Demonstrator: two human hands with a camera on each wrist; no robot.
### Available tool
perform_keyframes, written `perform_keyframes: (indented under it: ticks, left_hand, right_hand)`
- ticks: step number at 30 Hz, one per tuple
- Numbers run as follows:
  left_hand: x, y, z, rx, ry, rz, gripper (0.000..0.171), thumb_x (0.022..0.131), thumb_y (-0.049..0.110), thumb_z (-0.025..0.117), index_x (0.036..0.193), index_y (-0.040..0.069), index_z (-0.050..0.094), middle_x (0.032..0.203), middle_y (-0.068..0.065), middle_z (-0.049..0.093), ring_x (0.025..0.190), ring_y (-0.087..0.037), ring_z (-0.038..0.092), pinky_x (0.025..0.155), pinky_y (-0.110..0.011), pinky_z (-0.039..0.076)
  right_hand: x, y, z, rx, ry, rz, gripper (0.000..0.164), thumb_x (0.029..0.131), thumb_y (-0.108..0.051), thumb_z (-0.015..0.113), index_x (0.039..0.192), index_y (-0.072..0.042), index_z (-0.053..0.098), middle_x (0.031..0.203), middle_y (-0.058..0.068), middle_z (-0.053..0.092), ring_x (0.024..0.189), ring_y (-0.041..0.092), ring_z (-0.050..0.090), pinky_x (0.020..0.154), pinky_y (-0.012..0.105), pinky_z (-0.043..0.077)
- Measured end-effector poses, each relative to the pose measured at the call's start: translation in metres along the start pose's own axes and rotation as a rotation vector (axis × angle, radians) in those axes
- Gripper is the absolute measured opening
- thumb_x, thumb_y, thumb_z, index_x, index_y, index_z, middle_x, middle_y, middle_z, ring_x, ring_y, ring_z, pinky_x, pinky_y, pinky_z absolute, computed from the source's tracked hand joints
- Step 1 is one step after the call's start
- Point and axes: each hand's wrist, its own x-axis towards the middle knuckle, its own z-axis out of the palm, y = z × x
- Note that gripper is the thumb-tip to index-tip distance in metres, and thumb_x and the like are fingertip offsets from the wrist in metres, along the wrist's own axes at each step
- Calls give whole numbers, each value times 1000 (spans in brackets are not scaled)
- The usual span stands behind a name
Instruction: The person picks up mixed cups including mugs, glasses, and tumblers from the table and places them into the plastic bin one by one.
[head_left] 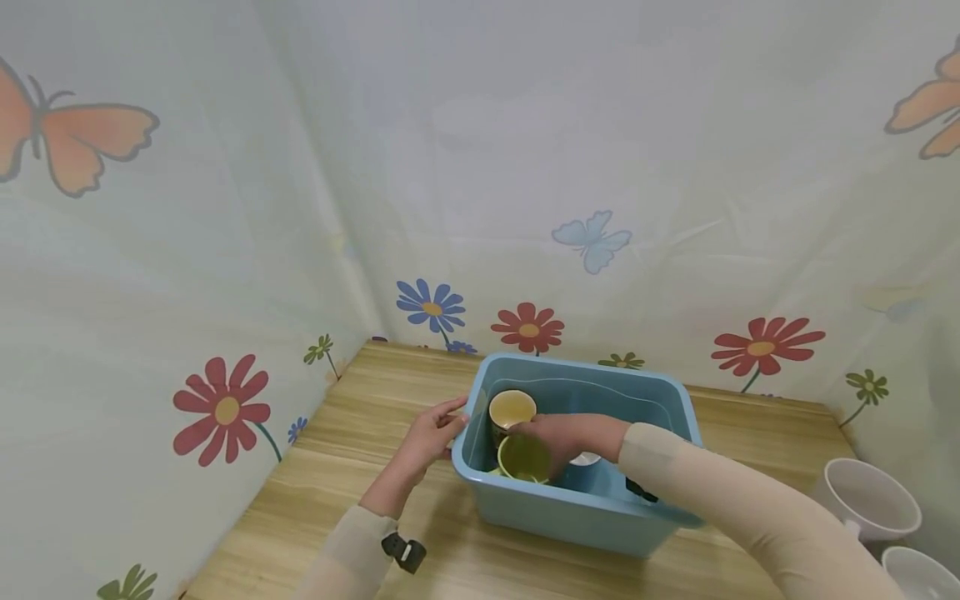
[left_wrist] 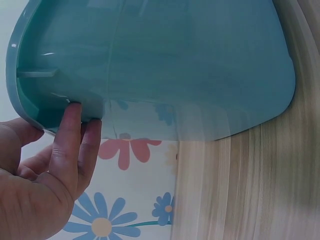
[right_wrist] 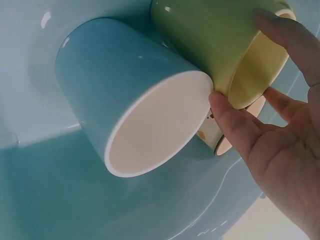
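Note:
A light blue plastic bin (head_left: 562, 521) stands on the wooden table. My left hand (head_left: 429, 433) grips its left rim; in the left wrist view the thumb is at the rim's edge and the fingers (left_wrist: 67, 150) curl beneath it outside. Inside the bin, my right hand (head_left: 558, 437) holds a green mug (head_left: 525, 458) by its mouth, thumb on one side and fingers on the other. A patterned mug with a cream inside (head_left: 513, 408) stands just behind it. Beside the green one is a blue mug (right_wrist: 125, 90) with a white inside, mostly hidden by my hand in the head view.
Two white mugs, one farther back (head_left: 870, 500) and one nearer (head_left: 918, 575), are at the right edge, beyond my right forearm. Wooden tabletop (head_left: 375, 400) extends left of the bin. A curtain (head_left: 480, 167) printed with flowers and butterflies hangs behind and at the sides.

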Motion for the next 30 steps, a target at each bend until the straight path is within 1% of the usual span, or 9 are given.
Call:
perform_keyframes:
  ticks: [5,9,15,19,21,23,27,30]
  left_hand:
    - [0,-2,1,-5,-3,7,44,105,16,57,148,6,54,130,-27,67,104,-26,71,75,-42,66]
    - [1,-3,1,-5,-1,2,44,105,15,57,148,7,54,131,-27,67,104,-27,71,76,-42,66]
    - [2,-2,1,0,-1,0,43,105,16,56,148,7,54,129,-26,68,102,-26,72,76,-42,66]
    - [2,-2,1,-1,-6,4,44,105,16,57,148,7,54,129,-26,68,103,-26,72,76,-43,66]
    - [2,-1,1,1,-7,3,44,105,16,57,148,7,54,129,-26,68,103,-26,71,77,-43,66]
    - [2,-1,0,5,-8,9,44,105,16,56,148,6,54,129,-27,68,103,-27,72,77,-44,66]
    - [2,-1,0,5,-5,8,44,105,17,56,148,6,54,129,-27,68,104,-28,72,78,-44,66]
    - [3,-2,0,4,-2,1,43,105,16,57,147,6,54,130,-27,68,105,-28,72,78,-44,66]
  right_hand:
    - [0,0,-1,8,7,2,84,80,-9,88,151,-12,44,131,9,59,120,25,54,115,51,48]
    - [-2,-1,-1,8,15,0,84,79,-9,88,151,-13,45,132,8,62,121,25,57,116,50,47]
    - [-3,1,-1,24,30,-11,85,79,-8,88,152,-12,45,134,8,62,124,27,57,116,52,46]
    - [-4,5,-1,41,34,-33,83,79,-9,88,150,-12,46,134,6,62,124,25,56,116,52,47]
    - [-5,8,-2,61,31,-57,79,80,-10,88,148,-12,48,134,6,63,124,25,57,116,51,46]
    - [-7,11,-3,77,34,-54,79,80,-11,88,148,-13,48,137,6,62,127,25,56,118,51,44]
    - [-13,14,-7,50,54,-26,79,82,-14,87,150,-12,48,147,9,58,135,30,52,122,53,40]
    - [-18,15,-11,9,72,-16,75,83,-14,86,149,-9,51,149,11,57,138,32,51,122,54,40]
